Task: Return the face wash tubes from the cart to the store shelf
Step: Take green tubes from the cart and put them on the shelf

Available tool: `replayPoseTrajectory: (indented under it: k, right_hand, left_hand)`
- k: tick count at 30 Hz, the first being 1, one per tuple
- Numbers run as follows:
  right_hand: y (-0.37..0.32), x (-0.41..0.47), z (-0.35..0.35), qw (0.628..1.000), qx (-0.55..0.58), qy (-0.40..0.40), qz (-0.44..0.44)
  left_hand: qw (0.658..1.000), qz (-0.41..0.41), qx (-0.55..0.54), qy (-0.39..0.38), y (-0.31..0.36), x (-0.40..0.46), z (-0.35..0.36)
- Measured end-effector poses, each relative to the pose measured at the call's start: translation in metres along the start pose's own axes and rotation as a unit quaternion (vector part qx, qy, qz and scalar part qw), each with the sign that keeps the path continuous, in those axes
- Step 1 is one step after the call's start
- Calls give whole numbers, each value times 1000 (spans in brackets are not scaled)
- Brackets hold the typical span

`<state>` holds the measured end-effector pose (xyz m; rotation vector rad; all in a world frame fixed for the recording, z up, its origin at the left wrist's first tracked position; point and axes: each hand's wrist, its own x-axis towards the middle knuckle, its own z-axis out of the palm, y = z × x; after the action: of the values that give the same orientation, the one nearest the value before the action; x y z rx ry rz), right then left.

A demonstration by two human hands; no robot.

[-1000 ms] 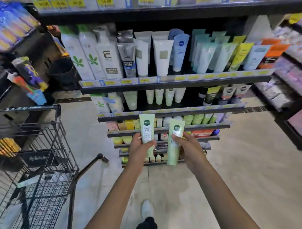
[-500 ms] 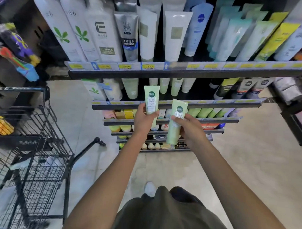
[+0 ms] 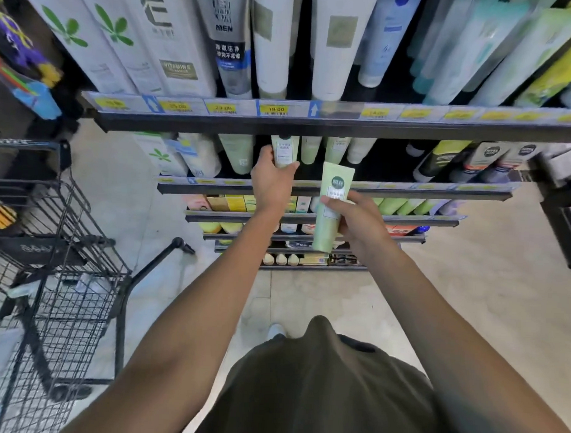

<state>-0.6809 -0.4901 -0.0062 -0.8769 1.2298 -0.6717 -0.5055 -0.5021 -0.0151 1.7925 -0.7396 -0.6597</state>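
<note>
My left hand grips a pale green face wash tube and holds it up inside the second shelf, among other pale green tubes; its top is hidden behind the upper shelf's edge. My right hand is shut on a second light green tube with a round dark green logo, held upright in front of the shelves, lower and to the right of the first.
A black wire cart stands at my left with its handle toward the shelves. The upper shelf holds tall white, blue and yellow tubes. Lower shelves carry small boxes and bottles. Beige floor lies to the right.
I have leaned closer to the shelves. My left hand has risen and pushed its tube into the second shelf. My right hand with its tube has risen slightly.
</note>
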Motion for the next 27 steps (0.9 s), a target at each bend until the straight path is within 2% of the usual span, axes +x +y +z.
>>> replayPoseTrajectory:
  k: [10,22,27]
  right_hand:
    - [2,16,-13,999,-23,23,3]
    - [2,18,-10,999,5,35,19]
    - [-2,21,4,996,-15,82,-8]
  left_hand:
    - [996,26,86,26,-12,31,18]
    - [993,29,114,18,-25,27,25]
    - [992,36,118,1,-29,27,22]
